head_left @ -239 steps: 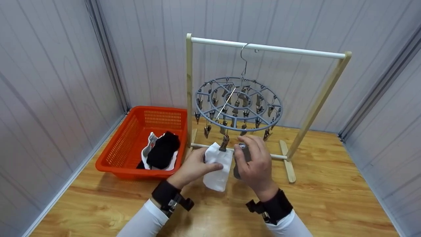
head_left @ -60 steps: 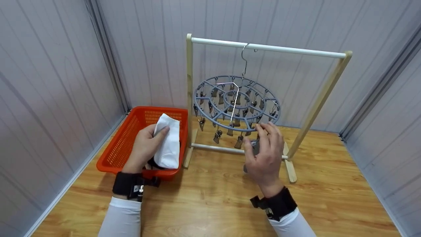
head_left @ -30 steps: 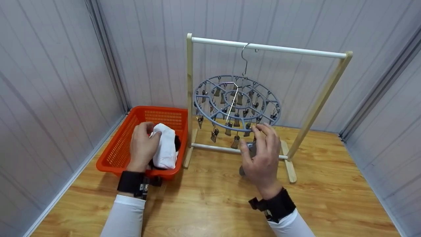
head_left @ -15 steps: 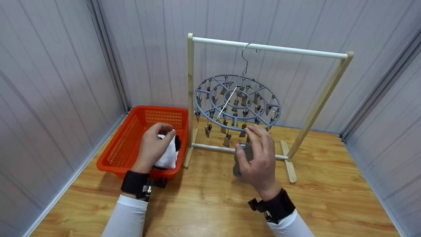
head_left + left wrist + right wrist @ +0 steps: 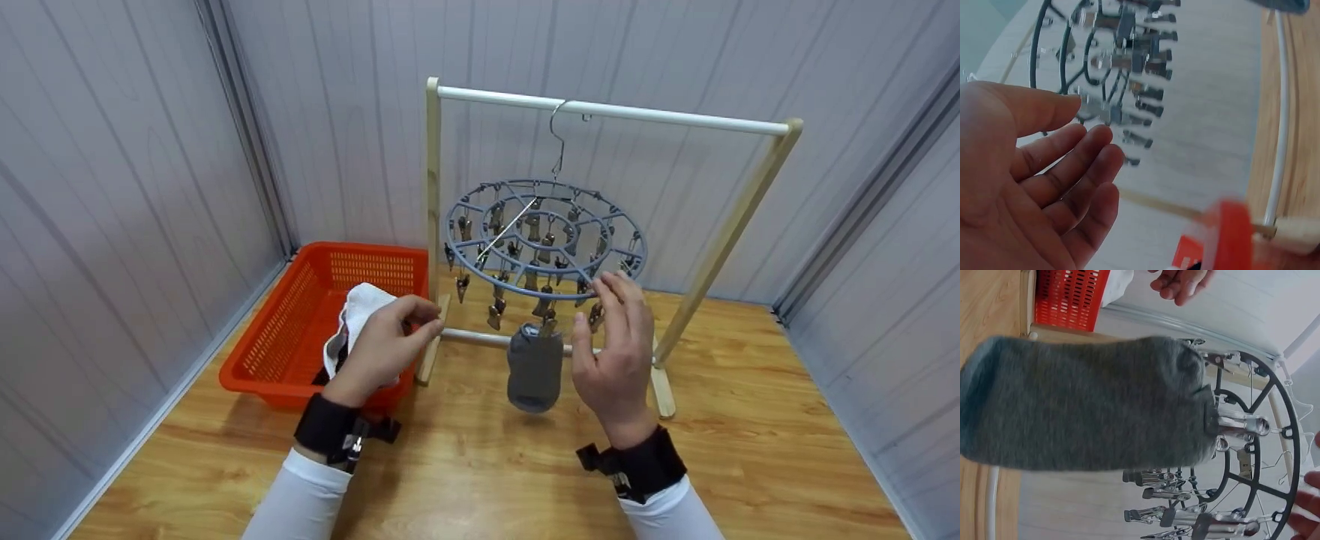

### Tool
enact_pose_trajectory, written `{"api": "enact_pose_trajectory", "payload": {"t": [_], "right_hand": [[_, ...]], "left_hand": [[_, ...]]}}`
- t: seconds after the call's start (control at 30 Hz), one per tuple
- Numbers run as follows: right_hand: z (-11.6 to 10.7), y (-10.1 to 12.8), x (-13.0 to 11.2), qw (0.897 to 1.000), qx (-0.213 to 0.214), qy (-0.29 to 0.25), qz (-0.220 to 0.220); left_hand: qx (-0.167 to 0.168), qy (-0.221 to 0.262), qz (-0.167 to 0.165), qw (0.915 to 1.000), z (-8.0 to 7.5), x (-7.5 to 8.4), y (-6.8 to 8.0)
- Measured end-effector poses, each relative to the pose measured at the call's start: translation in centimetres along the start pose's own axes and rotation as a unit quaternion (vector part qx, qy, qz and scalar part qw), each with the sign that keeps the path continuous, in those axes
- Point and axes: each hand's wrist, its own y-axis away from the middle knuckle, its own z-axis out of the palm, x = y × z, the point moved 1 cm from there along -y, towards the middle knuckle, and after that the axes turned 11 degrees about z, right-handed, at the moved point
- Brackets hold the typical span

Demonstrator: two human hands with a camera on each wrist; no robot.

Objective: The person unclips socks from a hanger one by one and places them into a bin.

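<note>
A grey sock (image 5: pixel 534 371) hangs by its cuff from a metal clip (image 5: pixel 549 321) at the front of the round clip hanger (image 5: pixel 517 289). My right hand (image 5: pixel 619 352) is just right of the sock, its fingertips at the hanger's front rim and its fingers loosely bent. In the right wrist view the sock (image 5: pixel 1089 405) fills the middle, clipped at one end. My left hand (image 5: pixel 386 345) is over the basket's right side, holding nothing, fingers relaxed; its palm shows bare in the left wrist view. Beneath it a white sock (image 5: pixel 364 304) lies in the orange basket (image 5: pixel 262 379), partly hidden.
The hanger's hook (image 5: pixel 556 124) sits on the white rail (image 5: pixel 675 116) of a wooden stand (image 5: pixel 731 225). Several unused clips dangle from the rings. Dark cloth lies under the white sock. Panelled walls close in the wooden floor (image 5: pixel 465 480) behind and at both sides.
My left hand, earlier gripping the white sock at a clip, carried it to the basket, let go of it there and moved right. The hanger has turned, and the grey sock now shows fully.
</note>
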Motion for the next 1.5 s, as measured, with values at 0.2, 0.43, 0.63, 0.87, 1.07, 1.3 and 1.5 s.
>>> {"api": "enact_pose_trajectory", "payload": {"t": [0.2, 0.43, 0.63, 0.87, 1.07, 1.3, 1.5], "right_hand": [[0.3, 0.3, -0.2, 0.999, -0.017, 0.028, 0.009], [0.6, 0.6, -0.7, 0.999, -0.031, 0.038, 0.004], [0.8, 0.8, -1.1, 0.999, -0.046, 0.026, -0.001], [0.8, 1.1, -1.5, 0.998, -0.06, 0.013, -0.028], [0.8, 1.3, -1.8, 0.997, -0.065, 0.001, -0.045], [0.9, 1.3, -1.8, 0.997, -0.058, -0.015, -0.048], [0.9, 1.0, -2.0, 0.997, -0.048, -0.019, -0.054]], "left_hand": [[-0.047, 0.028, 0.009, 0.9984, 2.2, 0.9, 0.2], [-0.081, 0.058, 0.03, 0.9945, 4.5, 1.1, 0.5], [-0.094, 0.08, 0.006, 0.9923, 5.9, 0.9, 0.7], [-0.104, 0.099, -0.005, 0.9896, 6.6, 0.5, 0.9], [-0.098, 0.139, -0.043, 0.9845, 7.3, 0.1, 0.9], [-0.093, 0.174, -0.072, 0.9778, 8.1, -0.3, 1.0], [-0.089, 0.164, -0.092, 0.9781, 8.4, -0.5, 1.0]]}}
